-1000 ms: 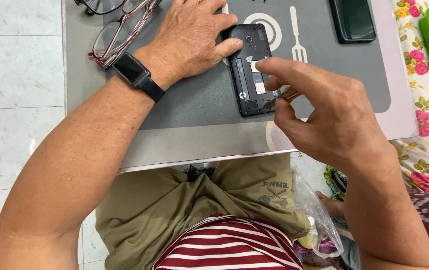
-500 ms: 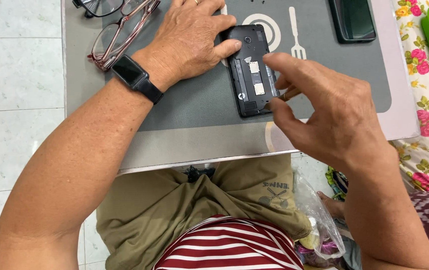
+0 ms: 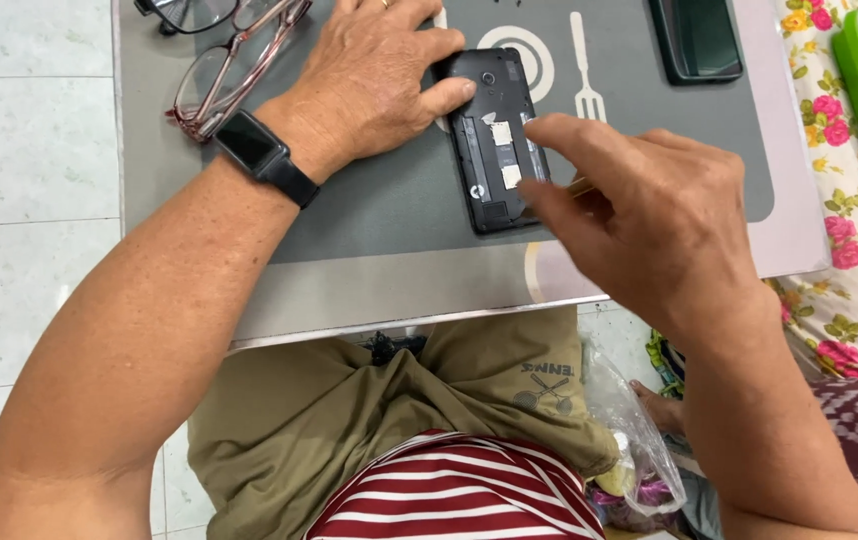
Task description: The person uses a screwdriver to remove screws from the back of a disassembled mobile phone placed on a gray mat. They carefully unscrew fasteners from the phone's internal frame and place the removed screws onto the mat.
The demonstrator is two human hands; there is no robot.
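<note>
A person is sitting at a small table with a grey rubbery mat (image 3: 369,210) on it. A black flat phone with its back cover off (image 3: 492,140) is lying on the mat, face down. Its long side is running away from the person, tilted only a little.

The left hand (image 3: 374,75) is resting flat on the mat, just left of the phone. Its fingers are spread a bit, and the thumb (image 3: 444,97) is pressing on the phone's left edge. It is not gripping anything. A black watch is sitting on that wrist.

The right hand (image 3: 649,215) is hovering at the phone's right side, near its lower end. Its fingers are pinched close together around a thin yellowish stick (image 3: 577,186). Only a bit of the stick is showing, so I cannot tell what kind of tool it is. The first finger (image 3: 569,135) is pointing left across the phone. The phone is lying just left of those fingertips, very close. I cannot tell if the stick's tip is touching it.

Pink-rimmed glasses (image 3: 224,75) are lying at the mat's far left corner. Another dark phone (image 3: 697,38) is lying far off to the right, well apart from both hands.
</note>
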